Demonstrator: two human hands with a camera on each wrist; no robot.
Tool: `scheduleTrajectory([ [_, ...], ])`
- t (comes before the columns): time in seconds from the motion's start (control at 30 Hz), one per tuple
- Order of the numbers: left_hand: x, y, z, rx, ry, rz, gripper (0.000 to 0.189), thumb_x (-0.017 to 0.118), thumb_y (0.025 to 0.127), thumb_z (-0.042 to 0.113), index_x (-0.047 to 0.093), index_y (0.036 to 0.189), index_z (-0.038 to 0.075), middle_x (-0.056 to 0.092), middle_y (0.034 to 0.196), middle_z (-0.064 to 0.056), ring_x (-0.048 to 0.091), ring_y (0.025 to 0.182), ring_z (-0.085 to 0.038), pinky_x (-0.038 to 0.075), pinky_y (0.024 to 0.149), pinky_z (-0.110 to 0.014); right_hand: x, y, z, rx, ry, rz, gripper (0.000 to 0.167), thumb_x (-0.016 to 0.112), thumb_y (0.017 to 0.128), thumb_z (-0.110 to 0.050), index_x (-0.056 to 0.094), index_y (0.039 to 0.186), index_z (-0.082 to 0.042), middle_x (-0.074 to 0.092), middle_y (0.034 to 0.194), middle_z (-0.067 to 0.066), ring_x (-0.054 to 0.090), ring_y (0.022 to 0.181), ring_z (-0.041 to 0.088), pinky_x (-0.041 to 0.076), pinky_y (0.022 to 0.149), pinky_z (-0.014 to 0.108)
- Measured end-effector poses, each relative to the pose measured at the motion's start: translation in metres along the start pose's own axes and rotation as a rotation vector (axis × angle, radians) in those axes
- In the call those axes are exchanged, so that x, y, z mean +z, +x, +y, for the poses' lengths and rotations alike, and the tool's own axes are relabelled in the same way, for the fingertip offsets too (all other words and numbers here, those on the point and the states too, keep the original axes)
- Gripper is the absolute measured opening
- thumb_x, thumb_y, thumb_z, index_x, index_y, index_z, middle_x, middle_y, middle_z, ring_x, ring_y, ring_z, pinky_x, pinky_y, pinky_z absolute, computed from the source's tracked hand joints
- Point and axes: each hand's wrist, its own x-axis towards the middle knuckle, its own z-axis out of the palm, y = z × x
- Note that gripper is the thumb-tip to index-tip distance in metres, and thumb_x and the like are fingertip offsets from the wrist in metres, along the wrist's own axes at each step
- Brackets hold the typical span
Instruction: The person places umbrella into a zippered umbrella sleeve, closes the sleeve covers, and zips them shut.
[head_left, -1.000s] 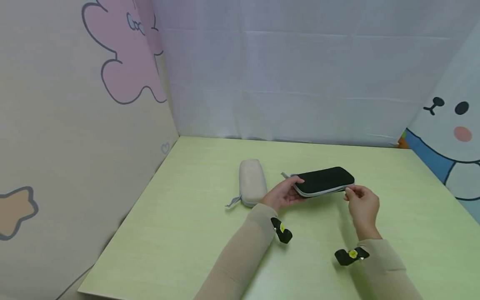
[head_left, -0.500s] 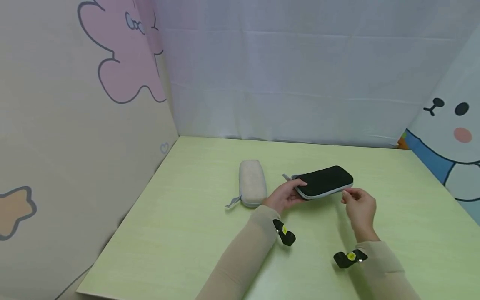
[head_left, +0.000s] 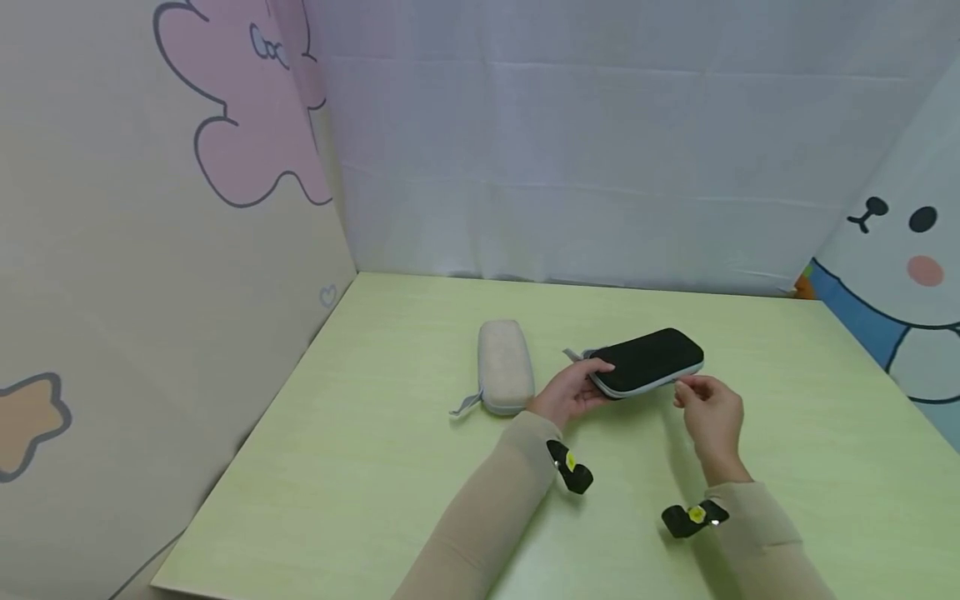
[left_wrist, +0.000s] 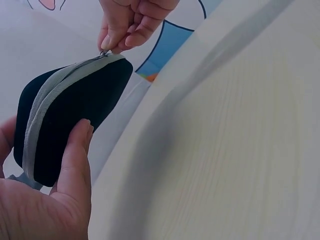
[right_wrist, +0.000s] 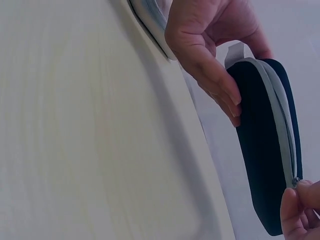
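My left hand [head_left: 572, 393] holds a black zip-up pencil case [head_left: 651, 360] by its left end, thumb on top and fingers beneath. Light grey zipper tape [left_wrist: 37, 117] runs round its side, with a dark slit between the two edges. At the far right end, my right hand [head_left: 712, 417] pinches the small metal zipper pull [right_wrist: 296, 181] between thumb and forefinger. The case is held above the table, its right end tipped up. A grey fabric loop [right_wrist: 235, 52] sticks out at the left end. Just left of my left hand lies a beige pencil case [head_left: 505, 367].
The pale yellow-green table [head_left: 337, 467] bears the beige case, whose grey loop [head_left: 467, 405] points to the left. A white cloth [head_left: 600, 167] hangs behind the table. Walls with cartoon figures stand at the left and right.
My right hand has moved a little left along the near edge of the black pencil case. The case's right end has risen slightly. The beige case has stayed put.
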Motion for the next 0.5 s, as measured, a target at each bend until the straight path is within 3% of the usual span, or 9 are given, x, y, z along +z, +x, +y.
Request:
scheduleTrajectory([
  [0.27,0.000,0.001,-0.002,0.000,-0.024,-0.007,0.034,0.069,0.077,0.008,0.059,0.108,0.000,0.066,0.094,-0.018,0.064,0.090,-0.028,0.048,0.085,-0.040,0.012,0.019,0.038,-0.037,-0.040,0.005,0.018,0.062,0.090,-0.013,0.064,0.102,0.000,0.064,0.085,0.006,0.060,0.065,0.006,0.048,0.056,0.015],
  [0.5,0.002,0.001,-0.001,0.002,-0.030,0.002,0.033,0.070,0.076,0.009,0.060,0.107,0.001,0.067,0.093,-0.018,0.065,0.087,-0.027,0.050,0.082,-0.038,0.017,0.018,0.037,-0.074,-0.005,0.033,0.012,0.064,0.088,-0.010,0.065,0.095,-0.001,0.064,0.079,0.003,0.060,0.061,0.005,0.048,0.055,0.016],
])
